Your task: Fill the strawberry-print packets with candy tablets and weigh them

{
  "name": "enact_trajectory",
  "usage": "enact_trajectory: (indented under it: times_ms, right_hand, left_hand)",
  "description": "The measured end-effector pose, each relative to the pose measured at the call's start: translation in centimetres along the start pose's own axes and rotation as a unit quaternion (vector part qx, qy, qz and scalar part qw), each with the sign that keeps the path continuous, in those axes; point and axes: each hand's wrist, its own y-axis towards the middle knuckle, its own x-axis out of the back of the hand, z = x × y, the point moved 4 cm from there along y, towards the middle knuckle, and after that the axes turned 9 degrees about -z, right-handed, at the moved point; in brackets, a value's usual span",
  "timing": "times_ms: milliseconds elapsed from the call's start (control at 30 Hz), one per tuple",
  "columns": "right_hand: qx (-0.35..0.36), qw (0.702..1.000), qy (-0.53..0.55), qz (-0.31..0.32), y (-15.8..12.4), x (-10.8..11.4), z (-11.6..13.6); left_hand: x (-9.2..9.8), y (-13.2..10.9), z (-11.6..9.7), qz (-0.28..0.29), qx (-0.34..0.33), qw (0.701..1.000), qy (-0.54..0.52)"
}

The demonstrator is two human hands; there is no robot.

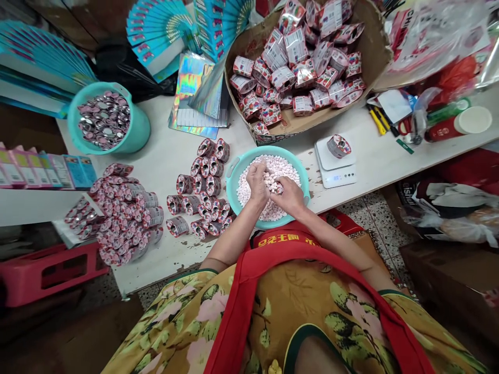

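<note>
Both of my hands are over a teal basin (pixel 234 179) full of small pale pink and white candies (pixel 283 167). My left hand (pixel 258 183) has its fingers curled down into the candies. My right hand (pixel 289 195) is closed around a small red-patterned tin (pixel 278 189), mostly hidden in my fingers. A small white scale (pixel 335 169) to the right of the basin carries one red-patterned tin (pixel 338 146).
Left of the basin lie several empty tins (pixel 202 189) on their sides and a heap of more tins (pixel 125 213). A teal bucket (pixel 138 130) holds round lids. A cardboard box (pixel 372 47) of red packets stands behind. Holographic bags (pixel 197 91) lie between.
</note>
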Motion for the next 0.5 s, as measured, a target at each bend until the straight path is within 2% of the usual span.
enact_trajectory:
  times_ms: [200,500]
  right_hand:
    - [-0.017,1.0,0.014,-0.02,0.1,0.7,-0.1]
    - [-0.024,0.998,0.056,-0.017,0.2,1.3,0.1]
  left_hand:
    - [-0.7,0.5,0.0,-0.003,0.0,1.0,0.007]
    - [-1.8,-0.4,-0.5,0.028,0.029,0.999,0.014]
